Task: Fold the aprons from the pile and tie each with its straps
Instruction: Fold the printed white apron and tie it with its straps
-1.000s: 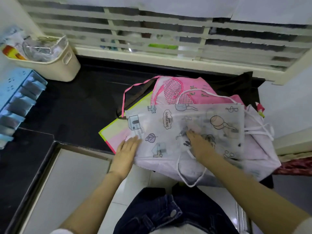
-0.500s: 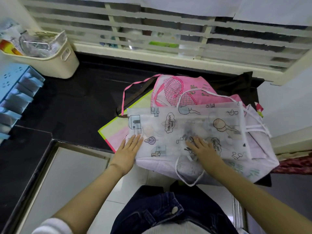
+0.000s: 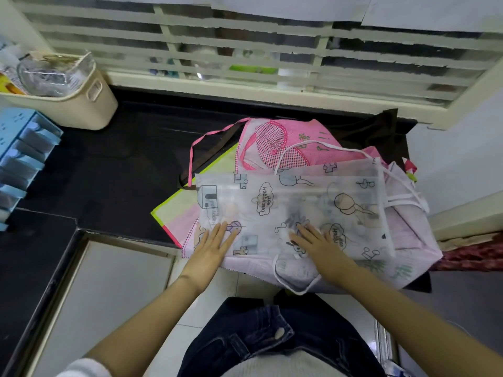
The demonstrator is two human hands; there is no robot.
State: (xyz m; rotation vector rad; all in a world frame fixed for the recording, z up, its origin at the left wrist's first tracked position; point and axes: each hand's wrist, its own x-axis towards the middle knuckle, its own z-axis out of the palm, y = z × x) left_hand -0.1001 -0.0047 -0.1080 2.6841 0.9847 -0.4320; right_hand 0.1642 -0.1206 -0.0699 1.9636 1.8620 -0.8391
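A translucent white apron (image 3: pixel 275 202) printed with cartoon drawings lies folded flat on top of the pile at the counter's front edge. My left hand (image 3: pixel 211 244) presses flat on its near left corner, fingers straight. My right hand (image 3: pixel 317 244) lies flat on its near middle, fingers spread. One white strap (image 3: pixel 285 278) loops off the near edge, and more white straps (image 3: pixel 405 197) trail at the right. Under it lie a pink checked apron (image 3: pixel 275 142) and a yellow-green edged pink one (image 3: pixel 177 213).
The black counter (image 3: pixel 109 170) extends to the left. A cream basket (image 3: pixel 81 104) of clear packets stands at the back left, with a blue drawer unit (image 3: pixel 19 159) beside it. Dark cloth (image 3: pixel 375 131) lies behind the pile. A louvred window (image 3: pixel 245 50) runs along the back.
My right hand has slid toward me along the white apron. My left hand stays pressed on the near left corner. The apron lies flatter.
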